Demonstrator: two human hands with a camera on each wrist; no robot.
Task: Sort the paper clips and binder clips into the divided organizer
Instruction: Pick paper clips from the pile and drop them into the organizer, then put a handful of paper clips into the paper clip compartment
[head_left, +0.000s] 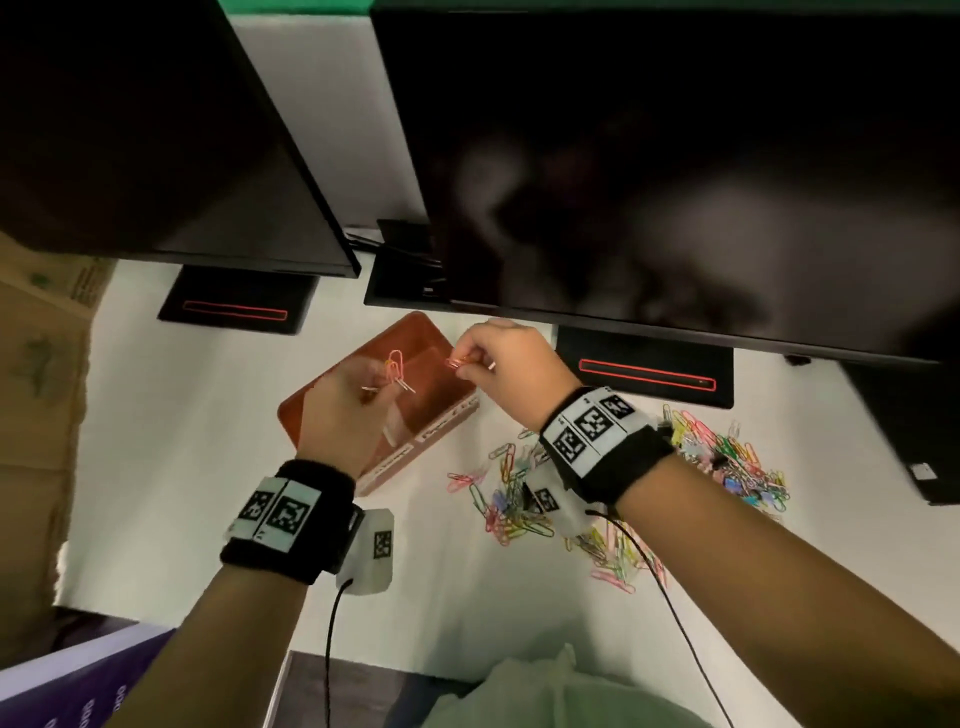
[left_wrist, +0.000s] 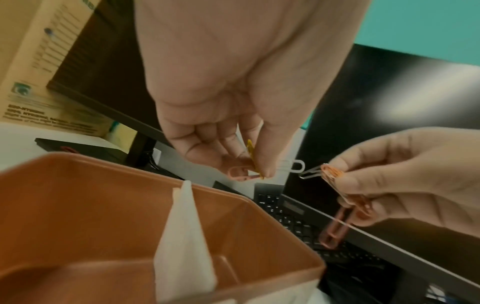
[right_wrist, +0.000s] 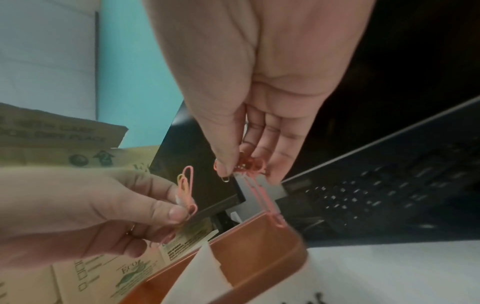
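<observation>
A brown divided organizer (head_left: 431, 338) stands on the white desk, with a white divider (left_wrist: 184, 236) across it. Above it my left hand (head_left: 382, 387) pinches a few paper clips (head_left: 397, 369), pink, yellow and white (left_wrist: 249, 170). Just to the right, my right hand (head_left: 465, 364) pinches a small orange binder clip (left_wrist: 331, 174) with silver wire arms. Pink paper clips (right_wrist: 262, 197) dangle from it over the organizer's rim (right_wrist: 254, 236). The two hands are a short gap apart. A loose pile of coloured clips (head_left: 519, 504) lies on the desk under my right wrist.
Two dark monitors (head_left: 675, 182) overhang the back of the desk, and their black bases (head_left: 649, 374) stand close behind the organizer. A cardboard box (head_left: 41, 389) stands along the left edge. More clips (head_left: 727, 457) are spread at the right. Wrist cables trail toward the front edge.
</observation>
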